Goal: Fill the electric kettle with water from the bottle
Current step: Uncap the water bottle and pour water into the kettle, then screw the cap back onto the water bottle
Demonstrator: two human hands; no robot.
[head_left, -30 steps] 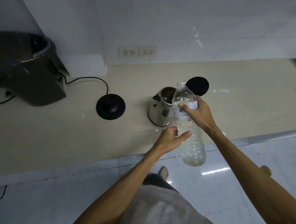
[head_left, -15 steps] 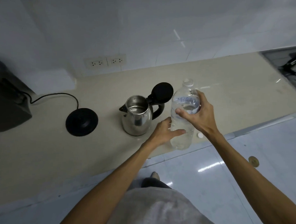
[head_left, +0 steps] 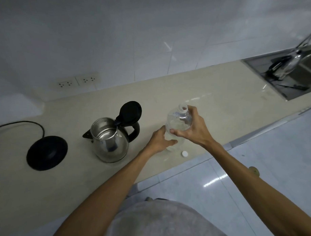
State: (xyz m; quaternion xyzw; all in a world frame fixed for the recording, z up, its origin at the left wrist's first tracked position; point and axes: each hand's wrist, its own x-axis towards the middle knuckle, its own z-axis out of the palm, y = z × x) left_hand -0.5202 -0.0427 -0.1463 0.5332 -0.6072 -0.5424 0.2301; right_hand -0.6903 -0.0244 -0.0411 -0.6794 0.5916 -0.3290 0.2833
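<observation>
the pale stone counter [head_left: 213,95] now bears the clear plastic water bottle [head_left: 177,125], set down upright just right of the open steel electric kettle [head_left: 109,139]. the right hand [head_left: 193,129] wraps its shoulder, the left hand [head_left: 161,141] its base. the small white cap [head_left: 184,153] lies off beside it, so pouring seems next.

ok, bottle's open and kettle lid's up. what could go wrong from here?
1. The bottle stands well right of the kettle; carrying it over uncapped could slosh water onto the counter.
2. The loose cap lies near the counter edge and could get knocked off.
3. Spilled water could reach the black power base.
</observation>
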